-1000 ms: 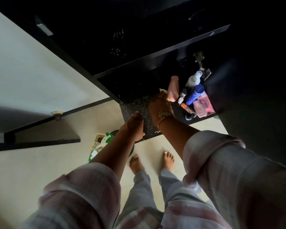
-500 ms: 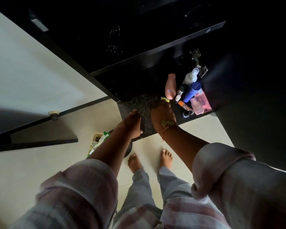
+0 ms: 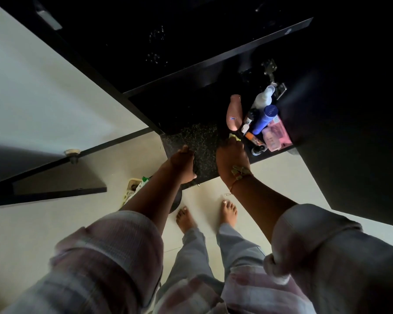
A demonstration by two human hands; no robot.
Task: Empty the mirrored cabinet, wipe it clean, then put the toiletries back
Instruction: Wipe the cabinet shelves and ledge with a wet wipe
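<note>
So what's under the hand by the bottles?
A yellow cloth peeks out past the right hand, on the speckled surface. The hand covers most of it.

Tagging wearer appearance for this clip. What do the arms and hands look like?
The left sleeve and right sleeve are pale pink-and-white checked fabric, pushed up near the elbow; forearms bare. The right wrist carries a thread bracelet with a yellowish ornament. No gloves on the left hand or right hand.

The left grip [image 3: 183,164] lies on the surface [image 3: 191,137], left of the right grip [image 3: 230,155] and apart from it. A cloth [image 3: 234,137] lies under the right grip's front. A bottle [image 3: 234,114] stands just behind this grip, with other bottles [image 3: 264,116] and a box [image 3: 276,135] to its right.
</note>
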